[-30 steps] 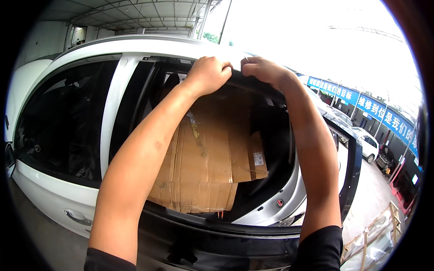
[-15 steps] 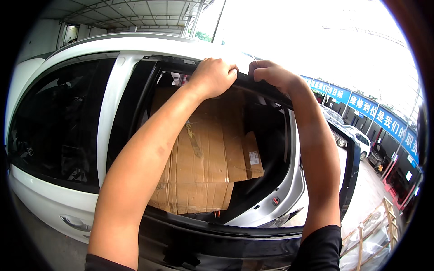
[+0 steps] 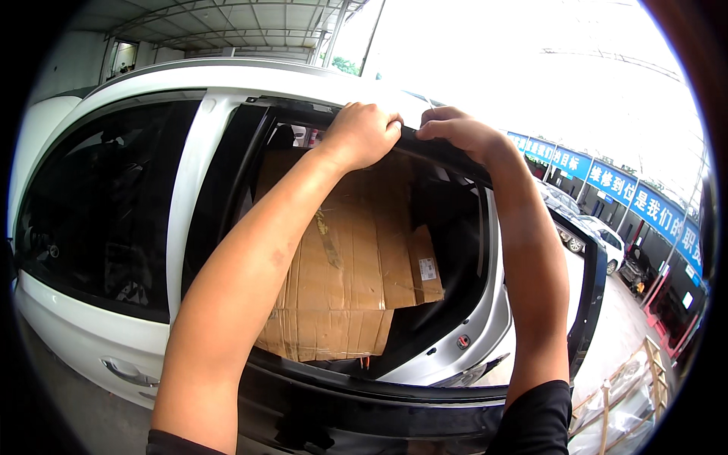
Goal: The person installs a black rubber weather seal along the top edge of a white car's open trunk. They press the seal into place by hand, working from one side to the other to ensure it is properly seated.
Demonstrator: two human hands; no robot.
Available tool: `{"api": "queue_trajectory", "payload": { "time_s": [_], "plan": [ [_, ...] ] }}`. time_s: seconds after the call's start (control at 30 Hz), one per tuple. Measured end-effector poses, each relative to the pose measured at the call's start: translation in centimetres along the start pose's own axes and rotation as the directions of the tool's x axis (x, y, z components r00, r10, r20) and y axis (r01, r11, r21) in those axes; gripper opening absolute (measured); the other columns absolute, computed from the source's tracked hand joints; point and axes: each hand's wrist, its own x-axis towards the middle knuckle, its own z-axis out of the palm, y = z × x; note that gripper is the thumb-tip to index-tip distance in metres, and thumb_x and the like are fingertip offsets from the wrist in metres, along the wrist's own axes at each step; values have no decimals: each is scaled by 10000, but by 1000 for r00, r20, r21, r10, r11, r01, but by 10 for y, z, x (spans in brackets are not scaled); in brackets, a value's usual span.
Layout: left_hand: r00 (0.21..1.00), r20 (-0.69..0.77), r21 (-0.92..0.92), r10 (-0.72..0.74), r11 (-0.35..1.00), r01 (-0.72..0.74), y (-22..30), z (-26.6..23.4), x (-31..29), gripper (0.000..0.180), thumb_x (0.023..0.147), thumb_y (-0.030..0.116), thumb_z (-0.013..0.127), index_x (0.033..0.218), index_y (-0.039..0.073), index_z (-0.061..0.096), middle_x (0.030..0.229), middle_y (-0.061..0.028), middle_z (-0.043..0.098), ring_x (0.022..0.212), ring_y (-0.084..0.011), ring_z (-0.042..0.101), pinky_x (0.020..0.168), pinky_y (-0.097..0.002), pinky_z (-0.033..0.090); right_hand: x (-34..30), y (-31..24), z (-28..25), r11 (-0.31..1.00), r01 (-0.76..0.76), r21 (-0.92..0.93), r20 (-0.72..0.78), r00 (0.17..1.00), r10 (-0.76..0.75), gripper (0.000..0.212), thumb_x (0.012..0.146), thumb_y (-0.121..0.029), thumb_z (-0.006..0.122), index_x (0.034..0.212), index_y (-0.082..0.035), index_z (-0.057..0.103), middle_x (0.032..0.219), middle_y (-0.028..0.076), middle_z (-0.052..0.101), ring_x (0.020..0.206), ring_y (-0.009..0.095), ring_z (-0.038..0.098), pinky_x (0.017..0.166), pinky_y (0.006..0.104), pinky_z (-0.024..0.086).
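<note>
At door frame (image 3: 455, 161), hands (image 3: 358, 136) barely shifted

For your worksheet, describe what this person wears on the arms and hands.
The left sleeve and right sleeve are black and show at the lower edge; the forearms beyond them are bare. The left hand and right hand wear no gloves, and no watch or bracelet shows.

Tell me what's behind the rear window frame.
Cardboard, with dark interior to its right. The left forearm hides some cardboard; whatever lies behind the cardboard is covered.
</note>
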Motion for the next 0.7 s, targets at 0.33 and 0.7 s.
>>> {"api": "queue_trajectory", "payload": {
  "time_s": [0.33, 0.7],
  "plan": [
    [1000, 8, 9, 2, 1000, -2, 2, -3, -1, 286, 895, 212, 538, 1030, 21, 703, 844, -173, 704, 824, -324, 681, 778, -397, 518, 2, -1, -9, 1000, 8, 17, 105, 994, -10, 249, 776, -241, 635, 941, -62, 688, 822, 10, 572, 789, 134, 500, 725, 280, 411],
    [1000, 1, -15, 3, 1000, -3, 2, -1, -2, 281, 899, 215, 540, 1014, 15, 701, 832, -169, 700, 803, -319, 679, 772, -394, 518, 4, 11, -11, 993, 44, 108, 98, 994, -54, 231, 802, -222, 616, 940, -55, 696, 821, 26, 579, 794, 135, 499, 736, 281, 412]
  ]
}}
